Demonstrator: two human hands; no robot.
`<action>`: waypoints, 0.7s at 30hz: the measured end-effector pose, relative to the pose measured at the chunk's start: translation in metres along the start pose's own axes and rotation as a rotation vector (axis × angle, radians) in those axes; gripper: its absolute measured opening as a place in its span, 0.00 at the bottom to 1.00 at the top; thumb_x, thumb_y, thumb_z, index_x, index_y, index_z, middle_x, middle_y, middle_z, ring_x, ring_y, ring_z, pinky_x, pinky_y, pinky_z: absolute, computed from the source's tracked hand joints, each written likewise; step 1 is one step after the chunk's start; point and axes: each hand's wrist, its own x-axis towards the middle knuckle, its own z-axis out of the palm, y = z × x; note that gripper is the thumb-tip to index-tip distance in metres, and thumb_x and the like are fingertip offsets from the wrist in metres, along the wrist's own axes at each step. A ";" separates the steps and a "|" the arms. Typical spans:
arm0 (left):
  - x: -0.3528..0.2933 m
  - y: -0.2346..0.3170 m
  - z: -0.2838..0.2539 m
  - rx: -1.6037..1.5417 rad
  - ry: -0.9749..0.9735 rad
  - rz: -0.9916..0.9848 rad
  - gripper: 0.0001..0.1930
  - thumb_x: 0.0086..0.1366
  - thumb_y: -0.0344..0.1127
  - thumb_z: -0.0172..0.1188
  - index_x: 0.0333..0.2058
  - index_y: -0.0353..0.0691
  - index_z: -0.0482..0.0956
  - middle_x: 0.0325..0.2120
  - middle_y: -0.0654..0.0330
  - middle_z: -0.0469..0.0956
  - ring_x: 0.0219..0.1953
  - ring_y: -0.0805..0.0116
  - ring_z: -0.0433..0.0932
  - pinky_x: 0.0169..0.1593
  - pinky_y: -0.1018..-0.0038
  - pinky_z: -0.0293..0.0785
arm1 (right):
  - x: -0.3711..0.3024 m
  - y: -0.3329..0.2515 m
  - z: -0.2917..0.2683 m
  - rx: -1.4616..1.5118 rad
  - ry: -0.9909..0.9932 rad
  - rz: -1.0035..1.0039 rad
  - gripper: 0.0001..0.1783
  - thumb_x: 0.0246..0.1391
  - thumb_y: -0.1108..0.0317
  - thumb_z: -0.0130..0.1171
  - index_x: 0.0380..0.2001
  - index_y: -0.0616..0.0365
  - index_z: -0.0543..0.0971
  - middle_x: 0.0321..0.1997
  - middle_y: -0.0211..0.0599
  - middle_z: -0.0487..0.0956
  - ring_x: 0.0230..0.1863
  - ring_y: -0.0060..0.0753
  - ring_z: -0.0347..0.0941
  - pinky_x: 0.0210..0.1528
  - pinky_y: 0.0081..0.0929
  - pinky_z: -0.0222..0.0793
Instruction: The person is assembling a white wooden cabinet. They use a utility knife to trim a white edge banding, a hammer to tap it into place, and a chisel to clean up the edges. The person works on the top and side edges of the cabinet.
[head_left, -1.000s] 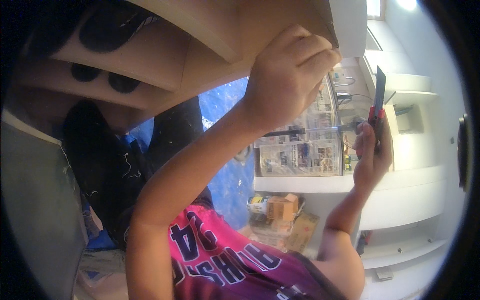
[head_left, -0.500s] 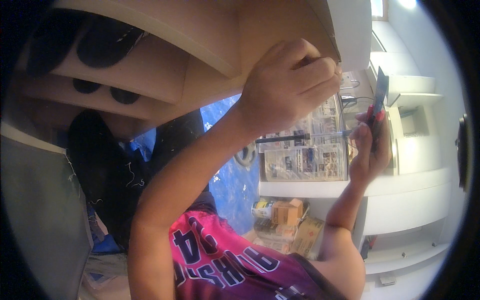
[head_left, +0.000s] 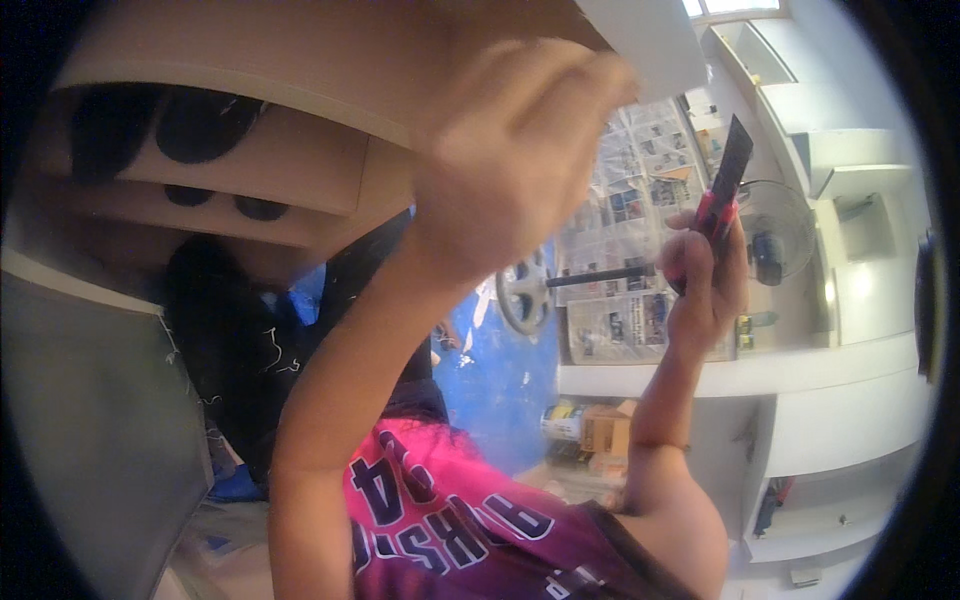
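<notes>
My left hand (head_left: 520, 150) is raised in front of the light wooden cabinet (head_left: 330, 185), near its edge strip. It is blurred by motion, with its fingers curled closed; whatever they may pinch is hidden. My right hand (head_left: 708, 270), further right, is closed around a utility knife (head_left: 718, 205) with a red body. The knife's dark blade (head_left: 736, 150) points up, away from the fingers, and touches nothing.
Dark rounded objects (head_left: 208, 125) sit in the cabinet's compartments. A grey wheel-shaped base (head_left: 525, 290) with a dark pole stands beyond my left arm. Newspaper under plastic (head_left: 610, 325) covers a surface. Cardboard boxes (head_left: 606, 430), blue floor sheeting (head_left: 490, 400) and white shelving (head_left: 830, 400) surround this.
My left hand has shifted left along the cabinet and blurred. The knife in my right hand has tilted and moved slightly left. The whole view has turned a little.
</notes>
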 end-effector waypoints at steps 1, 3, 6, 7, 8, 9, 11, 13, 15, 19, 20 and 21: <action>0.002 -0.003 -0.001 0.000 0.016 -0.013 0.05 0.55 0.26 0.69 0.32 0.38 0.85 0.28 0.59 0.81 0.30 0.64 0.80 0.35 0.73 0.76 | -0.002 0.004 0.002 0.043 -0.005 0.011 0.21 0.65 0.72 0.53 0.60 0.67 0.70 0.39 0.40 0.81 0.26 0.17 0.71 0.26 0.14 0.65; 0.001 -0.004 -0.005 -0.003 0.016 -0.027 0.08 0.52 0.22 0.65 0.33 0.39 0.83 0.27 0.59 0.80 0.29 0.61 0.79 0.33 0.71 0.75 | -0.008 0.011 0.008 0.154 -0.006 0.073 0.21 0.65 0.71 0.53 0.59 0.67 0.70 0.38 0.39 0.81 0.25 0.16 0.71 0.26 0.14 0.64; 0.003 0.011 -0.014 -0.134 0.006 -0.249 0.04 0.60 0.28 0.67 0.33 0.35 0.85 0.28 0.58 0.83 0.27 0.68 0.80 0.32 0.75 0.76 | -0.020 0.026 0.019 0.284 0.008 0.102 0.22 0.65 0.70 0.54 0.59 0.67 0.70 0.38 0.39 0.81 0.25 0.16 0.71 0.26 0.14 0.63; 0.001 0.011 -0.015 -0.083 0.021 -0.172 0.04 0.61 0.28 0.67 0.34 0.35 0.85 0.28 0.58 0.83 0.28 0.68 0.80 0.32 0.76 0.75 | -0.025 0.033 0.023 0.363 0.015 0.089 0.22 0.65 0.69 0.55 0.59 0.68 0.71 0.38 0.38 0.81 0.26 0.16 0.71 0.25 0.13 0.63; -0.003 0.008 -0.016 -0.029 0.032 -0.090 0.04 0.61 0.28 0.67 0.34 0.34 0.85 0.28 0.58 0.83 0.28 0.69 0.80 0.32 0.76 0.75 | -0.028 0.036 0.027 0.366 0.011 0.091 0.22 0.64 0.69 0.56 0.59 0.68 0.71 0.38 0.38 0.81 0.26 0.16 0.71 0.26 0.13 0.63; -0.004 0.006 -0.019 0.021 0.044 -0.008 0.04 0.62 0.28 0.67 0.34 0.34 0.86 0.28 0.58 0.83 0.28 0.70 0.80 0.32 0.77 0.74 | -0.032 0.037 0.031 0.366 0.009 0.094 0.22 0.64 0.69 0.56 0.59 0.68 0.71 0.38 0.38 0.81 0.26 0.16 0.71 0.26 0.13 0.64; -0.005 0.007 -0.034 0.093 0.028 0.066 0.03 0.59 0.26 0.67 0.32 0.34 0.85 0.26 0.57 0.82 0.27 0.66 0.80 0.31 0.76 0.75 | -0.045 0.034 0.042 0.416 0.034 0.118 0.24 0.62 0.70 0.59 0.59 0.68 0.72 0.36 0.36 0.80 0.26 0.16 0.71 0.27 0.14 0.65; 0.003 0.012 -0.041 0.131 -0.021 0.056 0.02 0.58 0.25 0.67 0.31 0.34 0.85 0.25 0.57 0.82 0.26 0.65 0.80 0.30 0.75 0.75 | -0.045 0.036 0.049 0.455 0.031 0.137 0.24 0.62 0.70 0.60 0.59 0.67 0.72 0.36 0.34 0.80 0.26 0.16 0.70 0.27 0.15 0.65; 0.007 0.024 -0.054 0.161 -0.095 -0.037 0.02 0.59 0.25 0.67 0.32 0.34 0.85 0.26 0.56 0.82 0.27 0.67 0.81 0.31 0.76 0.76 | -0.049 0.044 0.061 0.505 0.018 0.201 0.25 0.61 0.70 0.61 0.60 0.66 0.72 0.35 0.32 0.80 0.26 0.16 0.70 0.28 0.15 0.65; 0.008 0.034 -0.070 0.072 -0.100 -0.215 0.04 0.61 0.26 0.67 0.33 0.31 0.84 0.27 0.56 0.83 0.28 0.72 0.80 0.33 0.79 0.78 | -0.067 0.061 0.085 0.642 -0.053 0.400 0.25 0.60 0.70 0.62 0.60 0.65 0.73 0.33 0.29 0.79 0.26 0.15 0.69 0.27 0.15 0.64; 0.013 0.038 -0.075 0.154 -0.140 -0.184 0.03 0.61 0.26 0.67 0.33 0.31 0.84 0.27 0.56 0.83 0.28 0.71 0.80 0.33 0.78 0.77 | -0.074 0.061 0.095 0.702 -0.084 0.447 0.25 0.59 0.70 0.62 0.60 0.65 0.73 0.33 0.29 0.79 0.26 0.15 0.69 0.27 0.15 0.63; 0.019 0.042 -0.077 0.231 -0.170 -0.163 0.03 0.60 0.25 0.67 0.32 0.31 0.84 0.27 0.56 0.83 0.27 0.71 0.80 0.33 0.78 0.77 | -0.078 0.060 0.104 0.782 -0.074 0.460 0.25 0.59 0.70 0.61 0.60 0.64 0.74 0.30 0.27 0.77 0.25 0.14 0.68 0.26 0.15 0.62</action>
